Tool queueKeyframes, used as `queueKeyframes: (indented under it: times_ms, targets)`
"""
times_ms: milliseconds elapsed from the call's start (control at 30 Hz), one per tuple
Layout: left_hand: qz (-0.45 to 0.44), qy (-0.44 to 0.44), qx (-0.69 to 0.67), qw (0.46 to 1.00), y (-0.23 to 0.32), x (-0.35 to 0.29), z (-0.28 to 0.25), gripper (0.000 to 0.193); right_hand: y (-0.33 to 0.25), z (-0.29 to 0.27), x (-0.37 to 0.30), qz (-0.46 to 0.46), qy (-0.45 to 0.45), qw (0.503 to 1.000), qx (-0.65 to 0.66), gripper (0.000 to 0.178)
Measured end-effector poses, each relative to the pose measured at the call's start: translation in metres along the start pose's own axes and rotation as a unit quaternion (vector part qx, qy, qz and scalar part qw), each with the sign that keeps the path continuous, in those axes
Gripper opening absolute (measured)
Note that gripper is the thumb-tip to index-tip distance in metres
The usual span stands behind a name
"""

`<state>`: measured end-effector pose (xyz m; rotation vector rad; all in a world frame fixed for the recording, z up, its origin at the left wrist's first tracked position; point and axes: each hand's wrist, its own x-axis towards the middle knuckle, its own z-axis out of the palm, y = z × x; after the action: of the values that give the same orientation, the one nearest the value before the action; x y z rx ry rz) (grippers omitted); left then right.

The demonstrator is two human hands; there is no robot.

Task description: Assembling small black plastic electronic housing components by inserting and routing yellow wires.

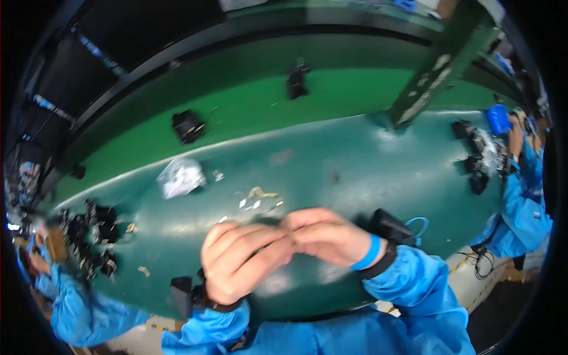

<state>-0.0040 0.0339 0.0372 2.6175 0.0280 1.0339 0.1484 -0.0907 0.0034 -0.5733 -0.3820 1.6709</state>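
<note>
Above the near part of the green table, my left hand and my right hand meet at the fingertips. Both are closed in a pinch, thumbs and fingers pressed together. Whatever lies between them is hidden by the fingers or too small to make out. A blue band and a black strap circle my right wrist; another black strap sits on my left wrist. Just beyond my fingers, several small pale and yellowish pieces lie on the table.
A clear plastic bag lies farther left. Black parts are heaped at left and right, near co-workers in blue sleeves. A black block and blue coiled cord are beside my right wrist. A green post rises behind.
</note>
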Motion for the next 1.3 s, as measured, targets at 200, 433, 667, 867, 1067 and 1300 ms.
queueKeyframes:
  times_ms: [200, 433, 667, 867, 1067, 1300]
  targets:
    - [-0.086, 0.041, -0.016, 0.995, 0.003, -0.006, -0.004, 0.029, -0.036, 0.013, -0.025, -0.212, 0.146, 0.906, -0.336, 0.006]
    - [-0.243, 0.135, -0.118, 0.953, -0.005, -0.016, 0.000, 0.008, -0.223, -0.145, -0.092, -0.497, 0.596, 0.294, -0.558, 0.027]
    - [-0.285, 0.198, -0.080, 0.934, -0.021, -0.030, 0.012, 0.005, -0.320, -0.306, -0.107, -0.169, 0.745, 0.083, -0.640, 0.094]
    - [-0.273, 0.097, -0.008, 0.957, -0.030, -0.043, 0.011, 0.030, -0.318, -0.295, -0.101, -0.074, 0.721, 0.313, -0.614, 0.087]
    - [-0.297, 0.229, -0.111, 0.920, -0.020, -0.035, 0.015, 0.007, -0.291, -0.228, -0.117, -0.366, 0.724, 0.318, -0.491, 0.056]
    - [-0.315, 0.284, -0.171, 0.889, 0.003, -0.027, 0.009, 0.044, -0.148, -0.087, -0.132, -0.420, 0.462, 0.704, -0.338, 0.048]
